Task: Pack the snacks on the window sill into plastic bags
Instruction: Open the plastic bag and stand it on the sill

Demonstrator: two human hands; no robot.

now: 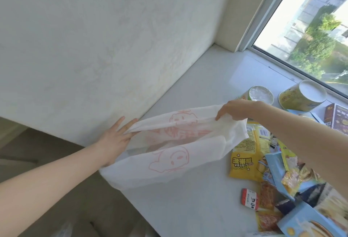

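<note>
A white plastic bag [165, 161] with red cartoon drawings lies on the window sill [197, 208], its mouth held wide. My left hand [114, 138] holds the bag's left rim, with the fingers stretched out along it. My right hand [239, 110] pinches the right rim and lifts it. A pile of snacks lies to the right: a yellow popcorn packet [246, 159], light blue packets [282, 172], orange-red snack sticks [266, 197] and a small red packet [249, 198].
Two green paper tubs [301, 98] lie on their sides near the window [310, 29]. A dark box [337, 122] sits at the right edge. The white wall [94, 48] borders the sill on the left; the floor [28, 142] lies below.
</note>
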